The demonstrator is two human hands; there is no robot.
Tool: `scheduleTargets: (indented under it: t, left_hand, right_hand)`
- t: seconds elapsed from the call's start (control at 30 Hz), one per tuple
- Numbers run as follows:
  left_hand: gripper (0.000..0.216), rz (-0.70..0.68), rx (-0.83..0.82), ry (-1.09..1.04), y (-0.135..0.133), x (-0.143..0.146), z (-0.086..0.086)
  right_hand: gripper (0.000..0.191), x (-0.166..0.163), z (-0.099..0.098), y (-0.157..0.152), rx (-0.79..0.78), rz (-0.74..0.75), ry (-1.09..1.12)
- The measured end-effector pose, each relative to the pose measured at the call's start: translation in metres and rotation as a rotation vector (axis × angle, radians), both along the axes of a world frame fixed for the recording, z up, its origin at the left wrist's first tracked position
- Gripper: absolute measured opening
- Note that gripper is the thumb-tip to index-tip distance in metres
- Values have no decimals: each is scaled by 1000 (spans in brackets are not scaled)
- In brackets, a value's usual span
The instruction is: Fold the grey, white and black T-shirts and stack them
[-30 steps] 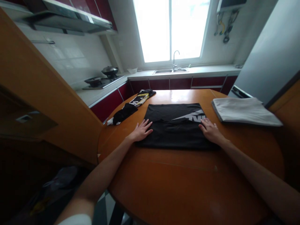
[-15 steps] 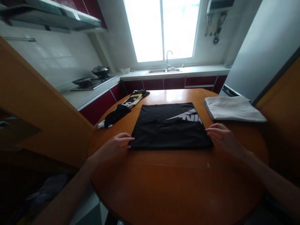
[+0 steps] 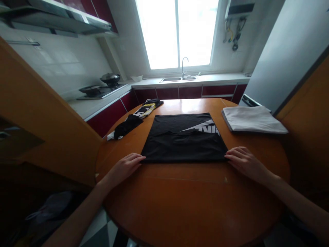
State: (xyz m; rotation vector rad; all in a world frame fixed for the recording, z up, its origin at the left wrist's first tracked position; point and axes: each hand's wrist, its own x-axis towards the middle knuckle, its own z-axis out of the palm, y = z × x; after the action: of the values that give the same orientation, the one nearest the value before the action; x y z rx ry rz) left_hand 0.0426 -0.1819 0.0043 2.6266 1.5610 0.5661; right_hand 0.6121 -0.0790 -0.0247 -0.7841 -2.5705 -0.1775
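Observation:
A black T-shirt (image 3: 185, 145) with a white printed logo lies folded into a flat rectangle on the wooden table (image 3: 190, 206). Its folded edge faces me, and the neckline shows across the middle. My left hand (image 3: 125, 166) pinches the near left corner of the shirt between thumb and fingers. At the near right corner, my right hand (image 3: 244, 161) has its fingertips closed on the cloth in the same way. Both hands rest low, close to the tabletop.
A folded white cloth (image 3: 253, 119) lies at the table's right. Rumpled dark garments (image 3: 128, 126) with yellow and white parts lie along the left edge. Beyond the table are a counter with a sink (image 3: 172, 79), a stove with pans (image 3: 110, 79), and a fridge (image 3: 285, 58) on the right.
Both hands have come down to the shirt's near corners, and their parted fingers have closed on the cloth. The right corner now sits slightly further left.

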Motion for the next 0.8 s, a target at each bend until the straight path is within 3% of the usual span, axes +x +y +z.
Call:
scheduleTargets:
  t: [0.23, 0.5, 0.8]
  left_hand:
    - [26, 1, 28, -20, 1, 6, -1]
    - [22, -13, 139, -22, -1, 9, 0]
    - [15, 37, 206, -148, -41, 14, 38]
  right_hand:
    - [17, -5, 0, 1, 53, -5, -43]
    - [14, -8, 11, 0, 57, 3, 65]
    - [10, 1, 41, -20, -90, -8, 300]
